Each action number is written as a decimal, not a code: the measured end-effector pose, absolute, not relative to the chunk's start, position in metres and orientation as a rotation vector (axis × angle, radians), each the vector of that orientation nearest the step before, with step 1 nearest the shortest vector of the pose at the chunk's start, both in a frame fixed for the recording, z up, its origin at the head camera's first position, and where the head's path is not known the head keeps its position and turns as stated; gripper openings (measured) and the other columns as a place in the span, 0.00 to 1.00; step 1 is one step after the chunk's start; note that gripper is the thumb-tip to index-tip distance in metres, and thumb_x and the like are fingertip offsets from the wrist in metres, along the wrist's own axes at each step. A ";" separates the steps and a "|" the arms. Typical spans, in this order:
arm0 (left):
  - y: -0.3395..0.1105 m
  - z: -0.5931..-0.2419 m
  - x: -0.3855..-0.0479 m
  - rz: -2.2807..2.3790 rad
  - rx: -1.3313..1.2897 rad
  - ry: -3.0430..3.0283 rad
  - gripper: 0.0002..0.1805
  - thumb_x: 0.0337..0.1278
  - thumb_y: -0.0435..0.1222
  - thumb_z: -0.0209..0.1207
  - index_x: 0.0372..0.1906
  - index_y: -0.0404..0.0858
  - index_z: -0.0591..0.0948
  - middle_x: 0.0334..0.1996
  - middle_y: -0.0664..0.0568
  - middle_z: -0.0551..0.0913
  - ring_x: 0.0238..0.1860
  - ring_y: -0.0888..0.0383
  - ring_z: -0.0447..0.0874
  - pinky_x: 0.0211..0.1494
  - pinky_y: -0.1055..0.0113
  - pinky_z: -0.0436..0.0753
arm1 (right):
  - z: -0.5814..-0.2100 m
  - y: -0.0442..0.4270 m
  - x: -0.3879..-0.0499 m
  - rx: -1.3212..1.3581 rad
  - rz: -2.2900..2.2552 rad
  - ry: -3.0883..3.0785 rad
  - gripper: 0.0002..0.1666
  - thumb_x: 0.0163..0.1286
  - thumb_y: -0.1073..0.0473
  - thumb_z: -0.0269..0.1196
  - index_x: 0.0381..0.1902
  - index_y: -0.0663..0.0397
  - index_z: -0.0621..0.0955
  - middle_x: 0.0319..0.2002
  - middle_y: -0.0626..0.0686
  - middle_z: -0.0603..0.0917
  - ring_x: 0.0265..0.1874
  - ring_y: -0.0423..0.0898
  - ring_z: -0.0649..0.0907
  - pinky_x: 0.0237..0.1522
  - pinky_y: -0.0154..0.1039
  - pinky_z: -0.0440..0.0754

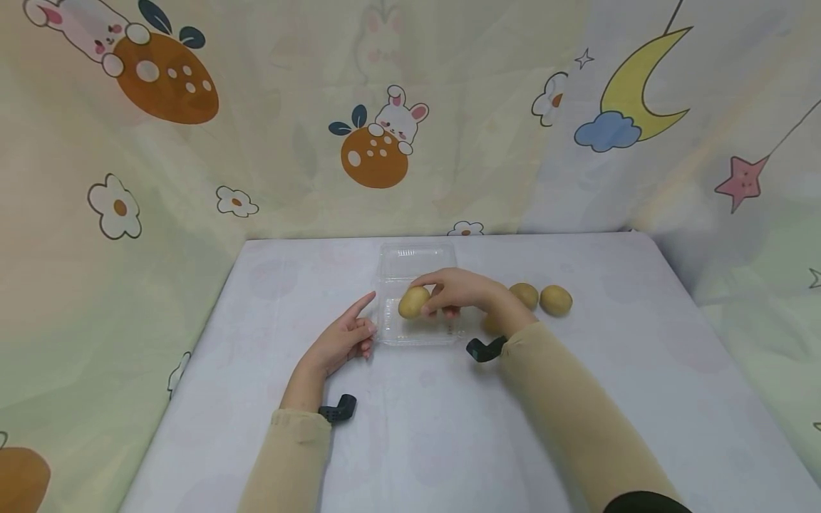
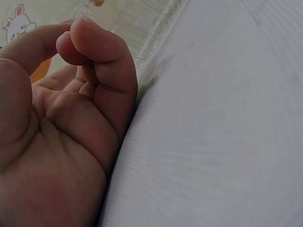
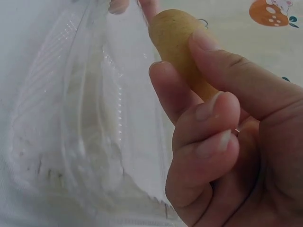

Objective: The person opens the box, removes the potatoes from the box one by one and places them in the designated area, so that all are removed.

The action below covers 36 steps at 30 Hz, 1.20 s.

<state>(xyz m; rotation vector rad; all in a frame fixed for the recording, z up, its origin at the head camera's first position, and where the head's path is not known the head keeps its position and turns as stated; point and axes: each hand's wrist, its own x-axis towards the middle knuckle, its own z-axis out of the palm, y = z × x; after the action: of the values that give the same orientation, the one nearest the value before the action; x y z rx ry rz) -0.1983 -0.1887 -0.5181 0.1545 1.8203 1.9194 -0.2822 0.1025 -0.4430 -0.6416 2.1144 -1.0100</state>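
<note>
A potato (image 1: 413, 303) is pinched between the thumb and fingers of my right hand (image 1: 465, 288), over an open clear plastic box (image 1: 418, 335). In the right wrist view the same potato (image 3: 175, 40) stands clear of the palm, with the other fingers bent below it and the box (image 3: 90, 118) to the left. Beside the box's left edge is my left hand (image 1: 343, 338), its index finger stretched out and the others loosely bent. No object shows in the left palm (image 2: 57, 132); whether its fingertips touch the box is unclear.
To the right of the box lie two potatoes, a nearer one (image 1: 524, 295) and a farther one (image 1: 556, 301). Another potato (image 1: 492, 325) is partly hidden by my right wrist. A white cloth (image 1: 410, 427) covers the table, and a printed curtain (image 1: 288, 142) hangs behind.
</note>
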 end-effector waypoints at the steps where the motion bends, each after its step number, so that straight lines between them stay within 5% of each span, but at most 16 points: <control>1: -0.189 -0.518 -0.198 1.920 0.154 1.821 0.40 0.68 0.35 0.57 0.77 0.61 0.54 0.27 0.53 0.73 0.25 0.59 0.71 0.31 0.66 0.80 | -0.443 0.105 -0.282 -0.644 -1.022 2.113 0.27 0.61 0.46 0.72 0.58 0.26 0.78 0.37 0.66 0.85 0.17 0.45 0.76 0.23 0.40 0.77; 10: -0.187 -0.518 -0.198 1.923 0.130 1.837 0.39 0.68 0.34 0.57 0.76 0.63 0.56 0.27 0.53 0.73 0.25 0.58 0.71 0.30 0.65 0.80 | -0.437 0.123 -0.277 -0.630 -1.091 2.164 0.30 0.60 0.42 0.71 0.60 0.25 0.77 0.39 0.60 0.88 0.19 0.46 0.76 0.27 0.46 0.78; 25: -0.188 -0.517 -0.197 1.915 0.129 1.854 0.39 0.68 0.35 0.58 0.76 0.64 0.56 0.27 0.53 0.72 0.25 0.59 0.70 0.31 0.65 0.80 | -0.432 0.161 -0.266 -0.406 -1.259 2.186 0.32 0.58 0.44 0.73 0.61 0.28 0.76 0.42 0.63 0.85 0.18 0.47 0.73 0.21 0.34 0.67; 36: -0.187 -0.517 -0.197 1.917 0.116 1.854 0.39 0.68 0.34 0.57 0.76 0.63 0.56 0.28 0.52 0.72 0.26 0.58 0.70 0.30 0.66 0.79 | -0.435 0.195 -0.258 -0.383 -1.276 2.288 0.37 0.59 0.42 0.72 0.66 0.36 0.73 0.41 0.59 0.87 0.18 0.48 0.75 0.25 0.38 0.74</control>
<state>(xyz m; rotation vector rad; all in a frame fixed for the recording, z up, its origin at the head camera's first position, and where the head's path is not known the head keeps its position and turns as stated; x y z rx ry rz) -0.1966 -0.1870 -0.5174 0.1164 1.8537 1.9170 -0.2577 0.1947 -0.4345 -0.3829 2.2883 -1.2762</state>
